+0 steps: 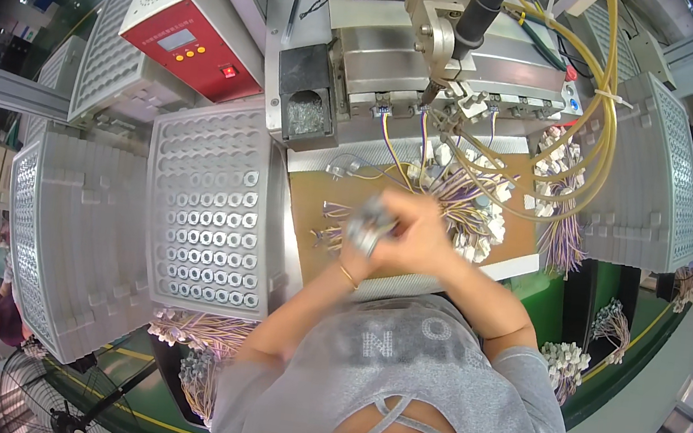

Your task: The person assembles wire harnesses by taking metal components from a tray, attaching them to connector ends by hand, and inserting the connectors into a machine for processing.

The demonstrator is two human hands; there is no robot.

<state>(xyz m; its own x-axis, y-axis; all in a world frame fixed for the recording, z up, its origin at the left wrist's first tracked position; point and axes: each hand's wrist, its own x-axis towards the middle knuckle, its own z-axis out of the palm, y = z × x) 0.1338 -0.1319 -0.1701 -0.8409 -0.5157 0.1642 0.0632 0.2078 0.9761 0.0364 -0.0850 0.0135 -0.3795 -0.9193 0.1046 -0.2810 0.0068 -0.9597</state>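
Over the brown work mat point(305, 203) my two hands meet, both smeared by motion. My left hand point(362, 251), with a thin gold band at the wrist, is closed around shiny round silver metal parts point(373, 222). My right hand point(421, 233) presses up against it, its fingers bent together; what they pinch is hidden. Just right of the hands lies a heap of purple and yellow wires with white connectors point(480, 220). A few loose wire ends point(333, 223) show to the left of the hands. Beyond them, wired connectors point(382, 113) sit at the front of a metal machine point(461, 62).
At left stands a white tray point(151, 219) with rows of silver round parts, beside stacked trays point(94, 229). A red control box point(203, 47) is behind. Yellow hoses point(607, 136) loop at right, near more wire bundles point(564, 243). A black bin point(307, 82) adjoins the machine.
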